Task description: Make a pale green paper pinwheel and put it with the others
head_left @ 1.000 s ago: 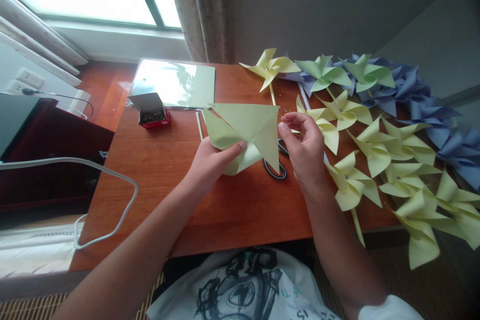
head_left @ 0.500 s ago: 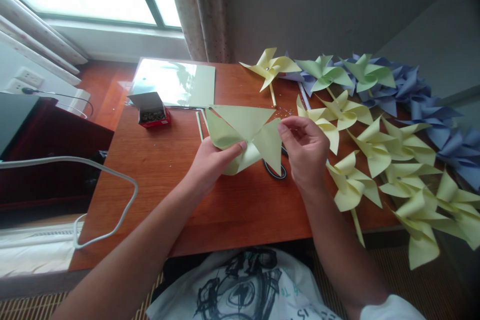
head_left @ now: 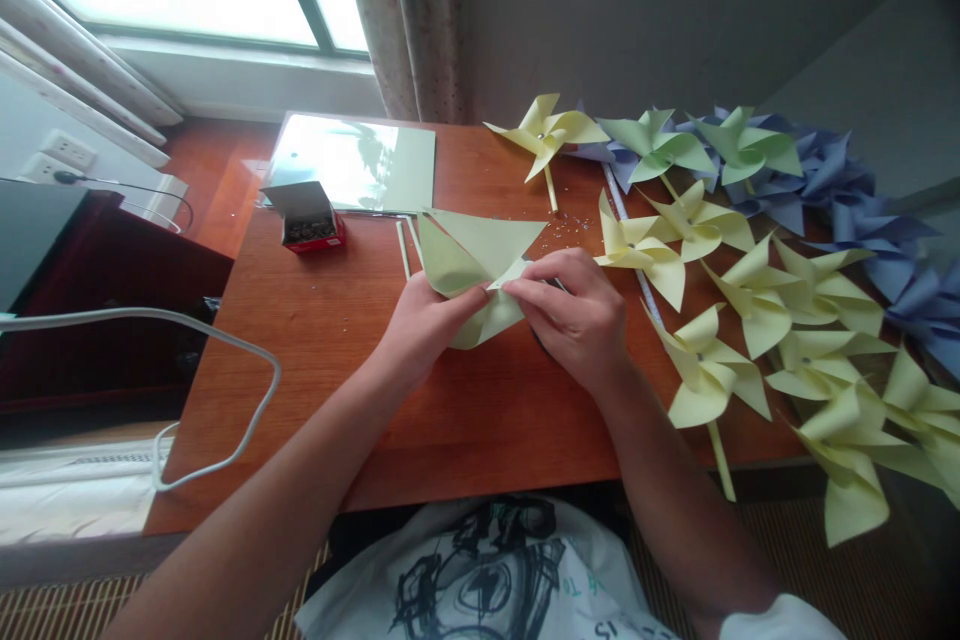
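Pale green paper [head_left: 480, 255], partly folded into curled flaps, sits at the middle of the table [head_left: 322, 320], held between both hands. To its left stands an open red box [head_left: 309, 218] with a shiny sheet [head_left: 352, 165] behind it; straws [head_left: 406, 245] lie just beside the paper, and finished yellow pinwheels [head_left: 750, 300] spread to the right, blue ones [head_left: 847, 200] beyond them. The left hand [head_left: 420, 330] pinches the paper's centre, thumb on top. The right hand [head_left: 574, 315] reaches in palm down, fingertips closed on a flap pressed to the centre.
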{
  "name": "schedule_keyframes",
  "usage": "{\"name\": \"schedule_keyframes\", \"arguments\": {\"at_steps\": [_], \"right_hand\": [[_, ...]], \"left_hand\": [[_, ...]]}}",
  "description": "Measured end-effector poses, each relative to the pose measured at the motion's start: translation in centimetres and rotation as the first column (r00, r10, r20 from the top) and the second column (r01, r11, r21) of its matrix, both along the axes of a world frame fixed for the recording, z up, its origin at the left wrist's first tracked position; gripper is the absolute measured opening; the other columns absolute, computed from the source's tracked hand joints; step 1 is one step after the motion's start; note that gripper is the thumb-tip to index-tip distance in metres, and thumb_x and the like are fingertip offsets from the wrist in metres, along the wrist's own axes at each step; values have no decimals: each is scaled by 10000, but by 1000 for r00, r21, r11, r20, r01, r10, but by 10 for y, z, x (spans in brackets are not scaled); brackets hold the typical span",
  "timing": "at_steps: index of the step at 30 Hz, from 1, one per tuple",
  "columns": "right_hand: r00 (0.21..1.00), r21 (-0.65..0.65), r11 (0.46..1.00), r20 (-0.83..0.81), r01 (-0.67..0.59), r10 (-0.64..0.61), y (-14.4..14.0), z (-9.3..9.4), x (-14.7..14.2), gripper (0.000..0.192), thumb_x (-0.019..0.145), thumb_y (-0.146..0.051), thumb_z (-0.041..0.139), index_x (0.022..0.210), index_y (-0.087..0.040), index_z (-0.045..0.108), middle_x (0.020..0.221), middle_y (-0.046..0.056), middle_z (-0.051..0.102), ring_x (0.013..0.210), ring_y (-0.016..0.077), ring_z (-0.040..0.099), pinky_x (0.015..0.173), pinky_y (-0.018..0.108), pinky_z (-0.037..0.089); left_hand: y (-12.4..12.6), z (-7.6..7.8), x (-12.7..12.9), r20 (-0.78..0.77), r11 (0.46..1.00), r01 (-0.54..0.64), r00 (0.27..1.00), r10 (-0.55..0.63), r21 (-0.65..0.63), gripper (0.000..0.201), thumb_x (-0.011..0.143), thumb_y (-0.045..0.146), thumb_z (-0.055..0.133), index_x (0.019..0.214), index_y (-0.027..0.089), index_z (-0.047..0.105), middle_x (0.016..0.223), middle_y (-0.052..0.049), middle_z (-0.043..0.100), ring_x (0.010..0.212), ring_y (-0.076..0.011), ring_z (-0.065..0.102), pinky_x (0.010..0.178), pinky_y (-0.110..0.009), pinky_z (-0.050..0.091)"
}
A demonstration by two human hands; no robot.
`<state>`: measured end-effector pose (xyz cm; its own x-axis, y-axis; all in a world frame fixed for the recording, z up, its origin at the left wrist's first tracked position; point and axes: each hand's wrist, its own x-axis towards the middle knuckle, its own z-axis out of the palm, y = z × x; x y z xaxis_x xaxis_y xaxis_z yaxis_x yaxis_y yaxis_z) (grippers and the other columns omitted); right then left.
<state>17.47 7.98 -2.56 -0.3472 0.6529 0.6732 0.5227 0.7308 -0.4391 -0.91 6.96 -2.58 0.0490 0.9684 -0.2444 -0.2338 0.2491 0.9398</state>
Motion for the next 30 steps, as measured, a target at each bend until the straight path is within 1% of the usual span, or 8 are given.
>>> {"name": "schedule_keyframes", "arguments": {"at_steps": [5,9,16,22,25,27,30], "right_hand": [[998,34,999,64,-25,23,1,-1,2,212,905,-89,659,991,-260,751,923,56,720,905,222,608,810,387,538],[995,27,999,88,-43,40,2,-1,4,212,914,-100,648,991,-271,745,932,51,718,918,218,604,823,375,533],[992,16,998,105,-66,64,2,1,5,195,917,-98,643,990,-251,739,931,60,716,916,220,603,833,371,532],[991,-44,998,123,-54,59,2,2,7,217,944,-139,603,1003,-287,750,952,59,707,925,231,596,840,393,533],[990,-61,997,126,-47,55,2,1,8,220,940,-142,606,1009,-290,752,963,60,704,939,234,594,843,397,529],[991,-62,997,122,-47,54,3,1,8,224,930,-131,613,1019,-283,751,960,64,702,938,234,594,842,398,529],[993,-90,994,96,-54,63,3,1,6,221,914,-127,621,1022,-271,749,952,69,702,925,233,599,835,401,538]], "left_hand": [[0,-1,0,8,1000,14,1000,-15,12,396,691,325,875,1036,148,797,983,-84,800,1020,-296,718,868,-324,555],[-1,-1,0,21,1000,18,1000,-19,20,398,702,319,872,1054,151,794,1012,-85,800,1050,-296,713,898,-326,551],[0,-1,0,31,999,30,999,-30,17,413,696,330,877,1051,138,790,1040,-98,798,1081,-316,704,919,-348,550],[0,3,0,8,999,42,999,-42,-5,477,676,399,880,1055,127,780,1055,-116,794,1047,-323,716,885,-352,568],[0,5,1,-1,998,61,998,-61,5,500,671,424,879,1058,124,777,1057,-125,793,1044,-331,717,885,-366,572],[0,5,2,-14,998,60,998,-60,21,492,669,419,881,1046,122,777,1059,-125,791,1049,-327,714,894,-365,568],[0,4,2,-69,999,29,997,-26,43,440,677,415,872,995,126,781,1025,-109,794,1029,-306,711,877,-346,563]]}}
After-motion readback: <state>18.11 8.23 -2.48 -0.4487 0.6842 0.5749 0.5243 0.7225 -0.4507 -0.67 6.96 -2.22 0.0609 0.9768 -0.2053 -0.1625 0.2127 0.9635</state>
